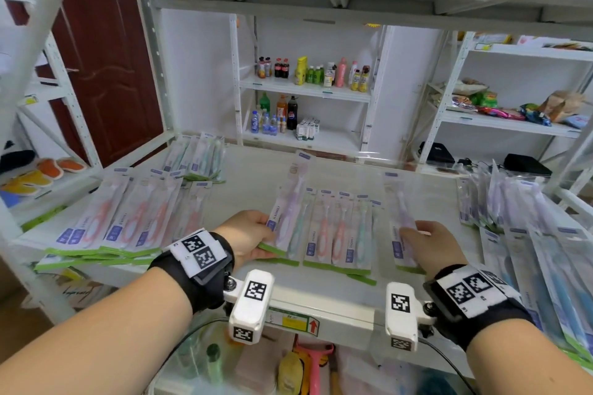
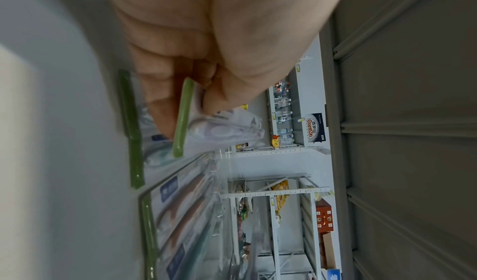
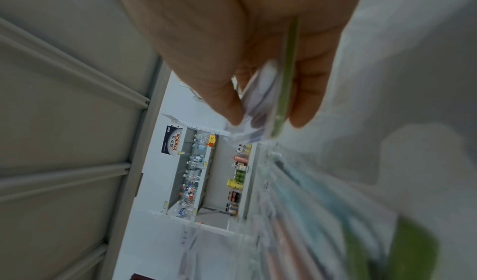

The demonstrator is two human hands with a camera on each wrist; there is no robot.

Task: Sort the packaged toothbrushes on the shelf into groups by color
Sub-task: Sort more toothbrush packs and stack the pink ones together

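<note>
White shelving [image 1: 321,301] carries the lot. Left hand [image 1: 247,234] pinches a purple toothbrush pack [image 1: 288,205] by its green bottom edge; right hand [image 1: 430,244] pinches another purple pack [image 1: 401,218] likewise. They look light, floppy, slick. Pink packs [image 1: 128,218] lie stacked left, blue packs [image 1: 539,266] right.

White metal shelving [image 1: 305,88], dark red door [image 1: 106,74], white walls [image 1: 195,67].
</note>
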